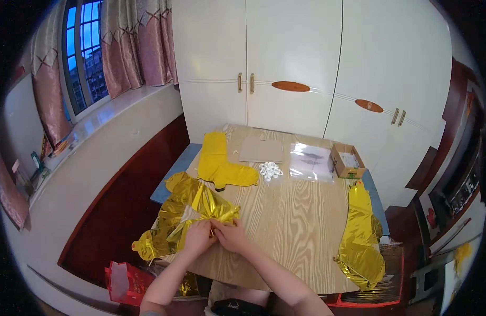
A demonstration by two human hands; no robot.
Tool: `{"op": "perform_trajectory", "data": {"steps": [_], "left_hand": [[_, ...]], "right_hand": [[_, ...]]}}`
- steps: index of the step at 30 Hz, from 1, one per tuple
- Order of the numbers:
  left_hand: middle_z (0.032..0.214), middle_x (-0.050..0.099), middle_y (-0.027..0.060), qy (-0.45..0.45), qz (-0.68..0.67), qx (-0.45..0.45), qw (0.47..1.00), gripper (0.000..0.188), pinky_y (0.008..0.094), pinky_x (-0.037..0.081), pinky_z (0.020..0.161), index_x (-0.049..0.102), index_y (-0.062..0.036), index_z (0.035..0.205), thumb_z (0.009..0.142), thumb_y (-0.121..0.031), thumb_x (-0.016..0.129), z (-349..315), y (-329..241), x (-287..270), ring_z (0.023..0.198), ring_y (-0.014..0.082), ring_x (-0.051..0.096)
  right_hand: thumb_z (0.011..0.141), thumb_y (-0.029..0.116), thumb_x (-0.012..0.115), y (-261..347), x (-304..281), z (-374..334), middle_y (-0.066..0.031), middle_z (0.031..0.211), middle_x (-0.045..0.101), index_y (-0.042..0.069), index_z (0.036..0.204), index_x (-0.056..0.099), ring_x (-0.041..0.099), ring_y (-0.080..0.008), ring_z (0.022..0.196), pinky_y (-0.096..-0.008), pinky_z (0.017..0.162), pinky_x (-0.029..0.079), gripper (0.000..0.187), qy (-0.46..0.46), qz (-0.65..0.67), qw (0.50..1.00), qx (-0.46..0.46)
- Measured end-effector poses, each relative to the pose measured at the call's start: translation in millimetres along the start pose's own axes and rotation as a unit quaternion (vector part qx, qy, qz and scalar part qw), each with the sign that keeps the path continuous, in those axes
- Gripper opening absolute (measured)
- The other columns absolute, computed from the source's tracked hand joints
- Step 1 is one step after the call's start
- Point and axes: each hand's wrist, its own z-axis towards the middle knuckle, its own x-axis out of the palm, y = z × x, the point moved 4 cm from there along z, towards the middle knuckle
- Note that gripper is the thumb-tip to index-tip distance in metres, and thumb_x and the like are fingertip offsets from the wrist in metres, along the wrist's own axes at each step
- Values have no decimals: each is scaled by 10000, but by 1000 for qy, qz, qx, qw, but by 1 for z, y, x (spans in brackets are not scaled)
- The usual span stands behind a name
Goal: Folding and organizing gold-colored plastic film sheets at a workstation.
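A crumpled shiny gold foil balloon (172,216) lies over the left front of the wooden table (285,226). At its gathered right end, my left hand (198,237) and my right hand (231,235) meet with fingers closed on the foil. The exact spot pinched is hidden by my fingers. Beyond them a flat yellow foil balloon (215,164), bent like an L, is spread on the tabletop. Another gold foil balloon (358,237), wrinkled and partly puffed, hangs along the table's right edge.
Toward the back are a cardboard sheet (261,150), a pile of small white rings (271,171), a clear plastic sleeve (312,163) and an open cardboard box (350,171). Behind stands a white wardrobe (290,47). A red bag (128,284) sits below at left.
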Motion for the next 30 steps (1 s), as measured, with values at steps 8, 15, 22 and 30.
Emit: {"op": "perform_trajectory", "data": {"steps": [8, 15, 22, 30], "left_hand": [[811, 575, 202, -130, -97, 24, 987, 113, 462, 459, 739, 591, 1, 798, 767, -81, 662, 2, 25, 8, 821, 401, 562], [800, 608, 106, -17, -312, -172, 934, 126, 333, 467, 723, 615, -5, 846, 876, -128, 619, 16, 68, 4, 775, 198, 588], [1055, 661, 100, -138, -652, -347, 660, 260, 397, 555, 774, 595, -33, 1152, 968, -191, 501, 7, 148, -40, 908, 238, 658], [1022, 646, 84, -151, -632, -417, 635, 336, 352, 533, 706, 589, -26, 1121, 925, -298, 617, -13, 141, -56, 849, 205, 642]], "right_hand": [[943, 211, 470, -15, -6, -1, -156, 1074, 668, 71, 1329, 492, 607, -287, 1078, -493, 1076, 311, 412, -40, 20, 998, 43], [895, 233, 509, -33, -11, -8, -176, 1283, 567, 39, 1224, 576, 516, -303, 1220, -486, 1101, 299, 387, -105, -113, 981, 120], [875, 306, 538, -27, -4, -8, -119, 1336, 554, 46, 1232, 580, 462, -261, 1299, -518, 1112, 275, 444, -74, -152, 982, 89], [883, 313, 537, -30, -6, -9, -118, 1360, 533, 40, 1234, 586, 411, -275, 1340, -550, 1108, 269, 447, -67, -139, 984, 91]]}}
